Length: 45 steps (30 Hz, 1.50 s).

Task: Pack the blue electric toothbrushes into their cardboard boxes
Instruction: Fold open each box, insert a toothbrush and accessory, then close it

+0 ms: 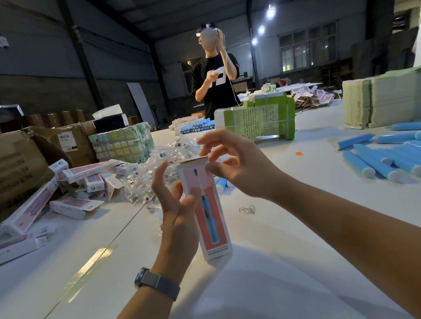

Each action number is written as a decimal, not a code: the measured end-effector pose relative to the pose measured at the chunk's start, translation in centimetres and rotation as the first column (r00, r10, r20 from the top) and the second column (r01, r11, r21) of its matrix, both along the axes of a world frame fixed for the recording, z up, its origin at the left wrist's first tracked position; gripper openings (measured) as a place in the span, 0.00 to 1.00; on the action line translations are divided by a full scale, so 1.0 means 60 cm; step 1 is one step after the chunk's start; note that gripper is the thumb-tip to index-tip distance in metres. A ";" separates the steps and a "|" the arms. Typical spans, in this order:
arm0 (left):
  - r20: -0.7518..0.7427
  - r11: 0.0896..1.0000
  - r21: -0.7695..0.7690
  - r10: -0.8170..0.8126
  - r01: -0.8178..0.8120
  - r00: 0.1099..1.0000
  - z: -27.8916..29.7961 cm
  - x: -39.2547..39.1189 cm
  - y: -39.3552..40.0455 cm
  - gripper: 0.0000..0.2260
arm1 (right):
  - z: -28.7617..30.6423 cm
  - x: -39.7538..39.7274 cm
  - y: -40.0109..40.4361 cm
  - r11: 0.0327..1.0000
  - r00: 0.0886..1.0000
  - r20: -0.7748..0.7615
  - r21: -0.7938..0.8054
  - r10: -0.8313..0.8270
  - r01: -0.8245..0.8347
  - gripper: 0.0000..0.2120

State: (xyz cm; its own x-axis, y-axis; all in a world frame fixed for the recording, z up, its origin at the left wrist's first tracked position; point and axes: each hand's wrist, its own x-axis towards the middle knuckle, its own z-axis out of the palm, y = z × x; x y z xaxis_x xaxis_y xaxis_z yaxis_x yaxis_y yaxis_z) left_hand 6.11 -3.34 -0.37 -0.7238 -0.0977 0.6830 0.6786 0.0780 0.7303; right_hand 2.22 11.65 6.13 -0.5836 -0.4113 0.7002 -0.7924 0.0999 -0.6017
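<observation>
1. Two hands work one cardboard box, which stands upright on the white surface in front of me, its pink face with a printed blue toothbrush turned my way.
2. My left hand holds the box at its middle: the thumb curls onto the front face, the fingers wrap behind, and the index finger points up beside the box's left edge. A grey watch sits on that wrist.
3. My right hand is at the top of the box, fingers bent, with the thumb and fingertips touching the top flap. I cannot tell whether this grip pinches the flap or only presses it.
4. Whether a toothbrush is inside the box I cannot see.
5. Loose blue toothbrushes lie in a heap on the surface to my right, well apart from the box; another row of blue ones lies farther back.
6. More pink-and-white boxes are scattered at left, some with flaps open, beside a brown carton.
7. Clear plastic wrappers are piled just behind my hands.
8. Green printed stacks stand farther back, and a person in a black shirt stands beyond the surface.
</observation>
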 end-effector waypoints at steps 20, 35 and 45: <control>-0.047 0.995 -0.087 0.049 -0.052 0.998 0.004 0.011 0.002 0.21 | 0.014 0.016 -0.004 0.994 0.996 -0.032 0.072 -0.079 0.081 0.05; -0.148 0.976 -0.080 0.190 -0.203 0.971 0.011 0.004 -0.002 0.06 | 0.011 0.022 -0.014 0.999 1.000 -0.007 0.049 -0.005 0.005 0.03; -0.136 0.969 -0.120 0.199 -0.216 0.970 0.002 0.005 0.003 0.11 | 0.011 0.019 -0.016 0.989 0.989 -0.118 0.110 -0.083 0.096 0.03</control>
